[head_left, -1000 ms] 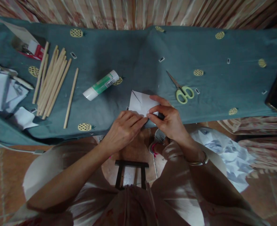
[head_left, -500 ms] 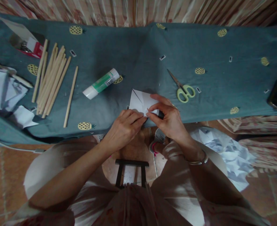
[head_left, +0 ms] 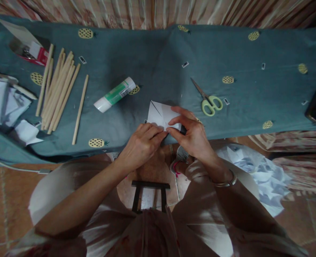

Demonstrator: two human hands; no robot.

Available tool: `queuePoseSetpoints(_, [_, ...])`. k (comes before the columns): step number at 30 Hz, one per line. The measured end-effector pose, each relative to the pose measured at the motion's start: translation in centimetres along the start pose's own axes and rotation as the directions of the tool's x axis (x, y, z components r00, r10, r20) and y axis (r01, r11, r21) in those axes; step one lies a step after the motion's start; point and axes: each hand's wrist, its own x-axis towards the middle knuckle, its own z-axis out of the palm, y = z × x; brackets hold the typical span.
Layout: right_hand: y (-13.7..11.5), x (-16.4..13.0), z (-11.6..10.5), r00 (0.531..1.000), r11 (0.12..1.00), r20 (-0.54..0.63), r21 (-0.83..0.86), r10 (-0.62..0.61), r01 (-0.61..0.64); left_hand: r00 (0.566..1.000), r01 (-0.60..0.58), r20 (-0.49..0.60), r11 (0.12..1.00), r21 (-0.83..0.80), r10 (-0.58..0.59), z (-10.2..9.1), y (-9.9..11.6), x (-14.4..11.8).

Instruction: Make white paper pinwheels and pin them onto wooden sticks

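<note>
White paper (head_left: 158, 111): folded, at frame centre; 2 hands cover its lower edge
Left hand (head_left: 144, 143): fingers together on it; pinching, cannot tell
Right hand (head_left: 192, 134): thumb and forefinger close; pinching, cannot tell
Red box (head_left: 43, 56): upper left, open, shiny bits inside
Clear bag (head_left: 231, 150): lower right, holding folded papers (head_left: 265, 180)
Around: glue stick (head_left: 115, 94) left of centre, scissors (head_left: 208, 102) right

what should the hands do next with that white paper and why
Probably press along the white paper's near edge with the right hand while the left hand steadies it, since both hands sit close together there.
</note>
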Motion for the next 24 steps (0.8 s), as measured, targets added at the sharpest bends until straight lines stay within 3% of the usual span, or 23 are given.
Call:
queuePoseSetpoints(13, [-0.10,-0.01,0.03,1.000,1.000,0.004,-0.005,0.001,-0.001,1.000,0.011,0.014,1.000,-0.002,-0.011,0.02,0.00,-0.02])
queuePoseSetpoints(24, [0.10,-0.06,0.01,1.000,1.000,0.016,0.000,-0.005,0.005,0.992,0.122,-0.018,0.978,-0.168,-0.127,0.47,-0.02,-0.02])
